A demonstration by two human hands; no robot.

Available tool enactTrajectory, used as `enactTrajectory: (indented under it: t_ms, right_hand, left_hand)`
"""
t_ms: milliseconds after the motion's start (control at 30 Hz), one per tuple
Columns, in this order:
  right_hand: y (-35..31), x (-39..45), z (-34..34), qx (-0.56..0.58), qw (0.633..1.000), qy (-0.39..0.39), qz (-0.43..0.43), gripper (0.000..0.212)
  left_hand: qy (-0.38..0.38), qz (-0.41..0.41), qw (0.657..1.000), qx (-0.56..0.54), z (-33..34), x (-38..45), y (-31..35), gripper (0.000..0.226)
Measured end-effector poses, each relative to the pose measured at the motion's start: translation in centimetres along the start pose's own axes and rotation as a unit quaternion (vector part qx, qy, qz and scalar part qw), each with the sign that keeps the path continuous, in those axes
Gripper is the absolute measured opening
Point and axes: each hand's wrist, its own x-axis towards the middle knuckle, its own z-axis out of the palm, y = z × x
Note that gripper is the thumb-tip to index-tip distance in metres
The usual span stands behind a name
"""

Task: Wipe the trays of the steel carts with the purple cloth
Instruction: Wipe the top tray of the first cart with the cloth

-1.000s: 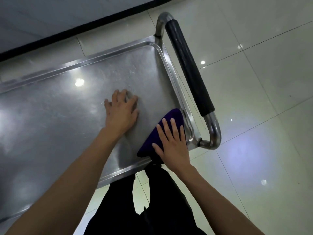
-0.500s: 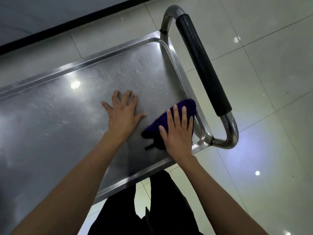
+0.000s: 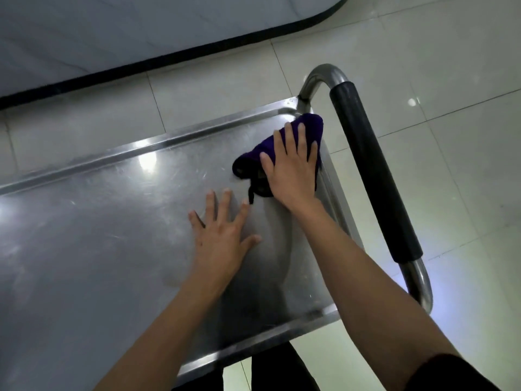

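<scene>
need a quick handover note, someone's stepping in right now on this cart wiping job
Right hand: flat, fingers straight, pressing the crumpled purple cloth into the far corner of the top tray by the handle.
Left hand: flat, fingers spread, resting bare on the shiny steel cart tray, beside the cloth but not touching it.
The black-padded steel handle runs along the tray's right end.
Done: cannot tell from this view how much of the tray is already wiped.
Left: probably the long stretch of tray to the left, then any other trays and carts, which are out of view.
</scene>
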Motion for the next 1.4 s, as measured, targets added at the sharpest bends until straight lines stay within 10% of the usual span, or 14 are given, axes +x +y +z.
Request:
enactTrajectory:
  t_ms: [367, 1000, 1400]
  right_hand:
    - [-0.4, 4.5, -1.1, 0.051, 0.998, -0.020, -0.039, 0.061]
    - [5.8, -28.8, 2.4, 0.043, 0.991, -0.033, 0.123, 0.055]
    - [3.1, -28.6, 3.0, 0.025, 0.994, -0.014, 0.109, 0.063]
  left_hand:
    - [-0.032, 0.024, 0.999, -0.020, 0.0, -0.2, -2.3, 0.094]
    - [-0.010, 0.023, 1.000, -0.016, 0.7, 0.0, -2.8, 0.095]
    - [0.020, 0.029, 0.999, 0.013, -1.1, -1.2, -7.3, 0.092]
